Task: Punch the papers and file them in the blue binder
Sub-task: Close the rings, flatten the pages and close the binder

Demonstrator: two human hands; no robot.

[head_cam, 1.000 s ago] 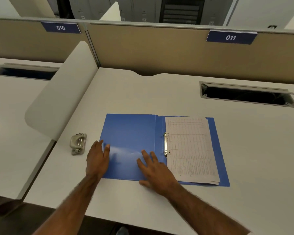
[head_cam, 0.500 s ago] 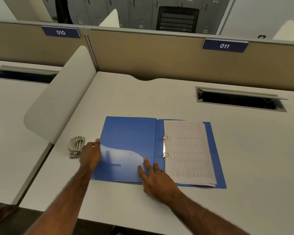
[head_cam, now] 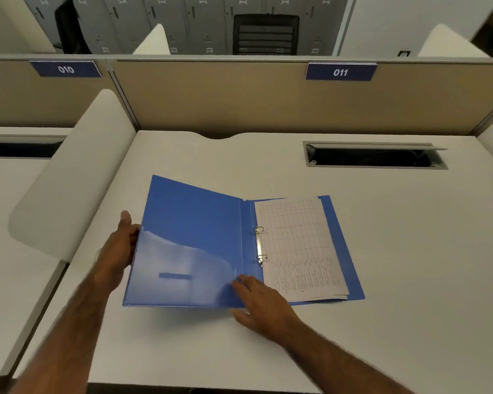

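Left hand grip holds tilted-up blue binder cover, centre left; right hand flat, fingers straight, by spine; papers on 2 rings

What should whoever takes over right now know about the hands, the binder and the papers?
Left hand: grips the outer edge of the left cover, thumb on top.
Right hand: flat, with straight fingers pressing the cover's lower corner near the spine.
Blue binder: open on the desk, with the left cover tilted up off the surface.
Papers: stacked on the right half, left edge at the rings; I cannot tell whether they are threaded.
Done: the papers appear to be in the binder.
Left: probably swing the cover over and shut it. The hole punch is not in view.
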